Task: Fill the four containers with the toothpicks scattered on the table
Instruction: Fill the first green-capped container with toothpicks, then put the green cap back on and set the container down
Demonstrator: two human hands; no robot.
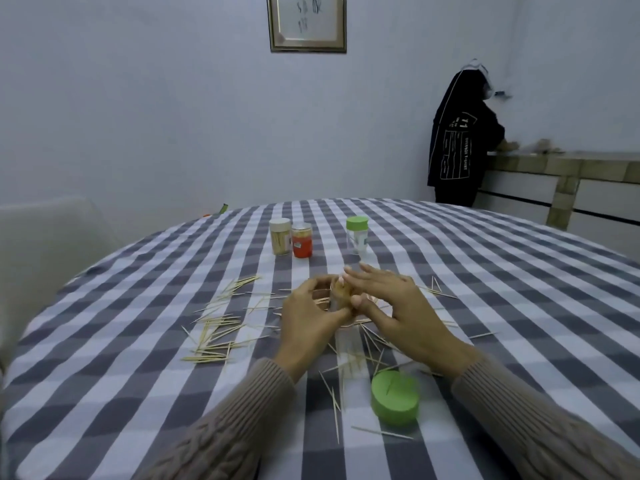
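**Both hands at the open container, toothpicks all around**

Your left hand (pixel 311 317) curls around a small clear container (pixel 338 297) in the middle of the counter (pixel 485 271), with the fingers wrapped on its far side and the thumb near its base. The container stands about upright and holds a bundle of toothpicks; it has no lid on it. Your right hand (pixel 398 306) is over and beside the container: the thumb and one finger meet at the bundle at its mouth, and the other fingers are stretched out and spread. Whether they really pinch toothpicks I cannot tell, because the picture is blurred there.

Loose toothpicks (pixel 214 327) lie scattered on the checked cloth, most of them left of your hands, some under and in front of them, and a few at the right. A green lid (pixel 394 398) lies near your right sleeve, with toothpicks just beside it.

Farther away stand three closed containers: a beige-lidded container (pixel 280 236) full of toothpicks, touching or almost touching a red-labelled container (pixel 302 240), and apart to the right a green-lidded container (pixel 357 234).
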